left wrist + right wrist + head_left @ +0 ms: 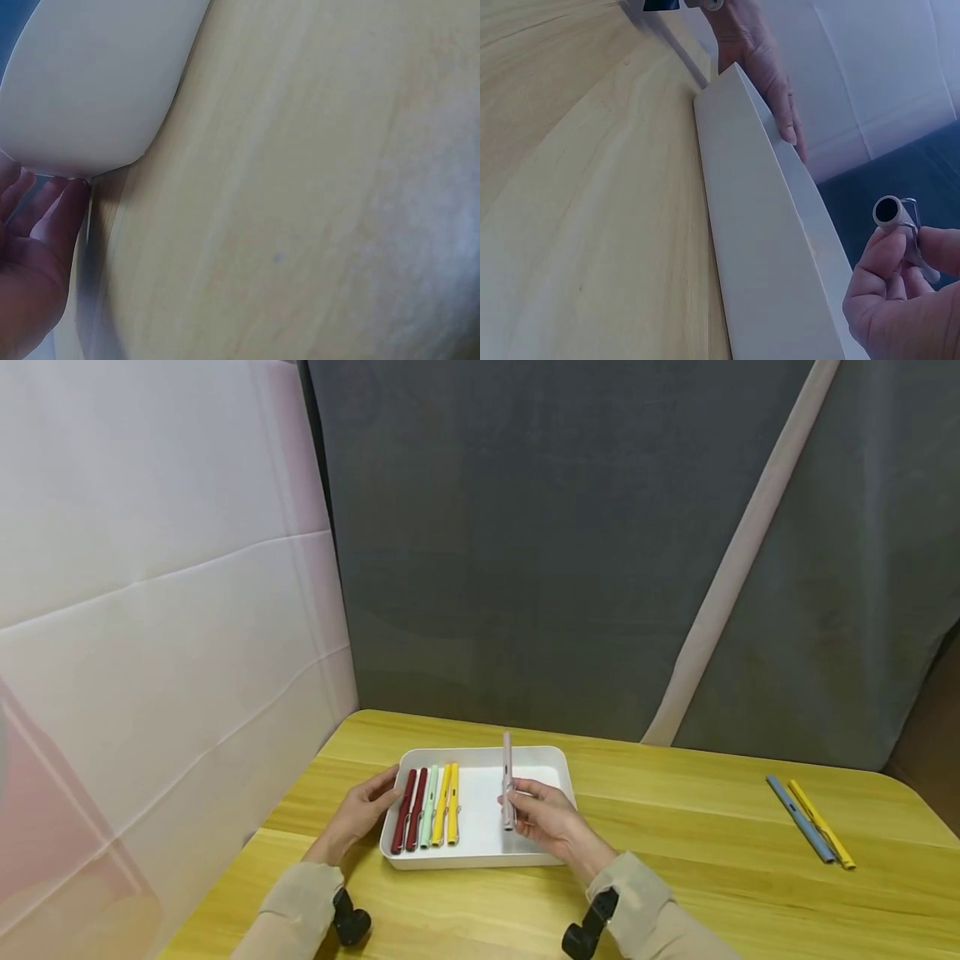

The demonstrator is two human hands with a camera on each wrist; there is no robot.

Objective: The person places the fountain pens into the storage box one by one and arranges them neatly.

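My right hand (547, 817) holds a pale pink pen (507, 760) between thumb and fingers, above the right part of a white tray (480, 862). In the right wrist view, the pen's dark round end (886, 209) and its wire clip show. My left hand (362, 810) rests against the tray's left side, its fingers fairly straight along the wall. Inside the tray, on the left, lie two dark red pens (403, 810), a mint green pen (429, 806) and two yellow pens (453, 802), side by side with clips towards me.
On the right of the wooden table (675, 827), a blue pen (799, 818) and another yellow pen (821, 822) lie close together. A pale cloth wall (187, 568) stands on the left, a dark grey curtain (525, 552) behind the table.
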